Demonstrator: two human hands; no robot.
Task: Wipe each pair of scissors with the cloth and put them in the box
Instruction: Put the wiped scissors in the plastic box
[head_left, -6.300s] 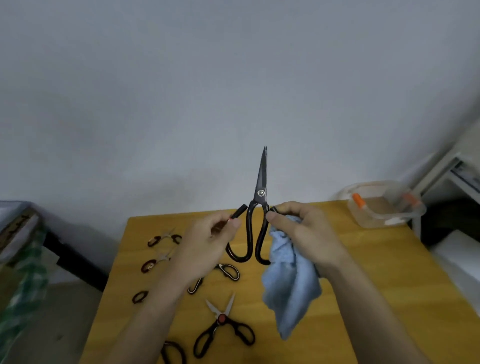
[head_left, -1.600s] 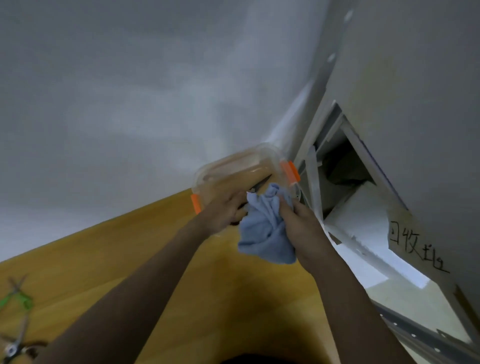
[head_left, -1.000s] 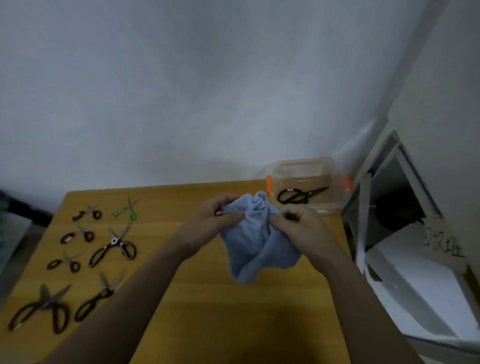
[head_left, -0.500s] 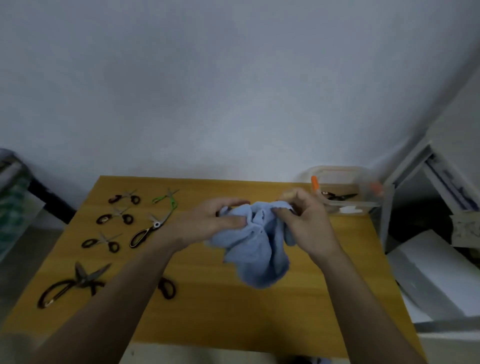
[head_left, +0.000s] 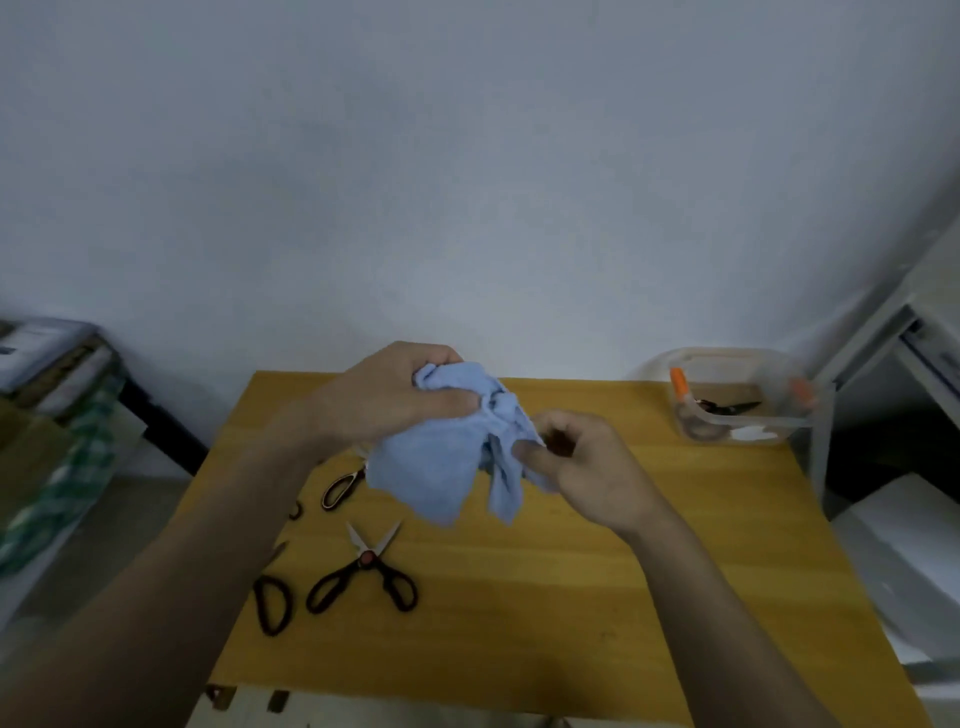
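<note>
I'm seeing the left hand (head_left: 395, 400) clenching the bunched blue cloth (head_left: 441, 462) above the table (head_left: 571, 597); the right hand (head_left: 576, 462) is pinching its hanging edge; open scissors (head_left: 363, 571) are lying beneath; black scissors (head_left: 727, 406) are sitting in the box (head_left: 737, 431), far right.

Hiding most of the brown-handled scissors (head_left: 340, 486) behind the blue cloth (head_left: 441, 457) and the left forearm. Covering the blades of the black-handled pair (head_left: 270, 605) near the table's (head_left: 571, 597) left edge. Blurring the scissors in the clear box (head_left: 727, 410) beyond telling detail. Cropping both forearms at the bottom edge.
</note>
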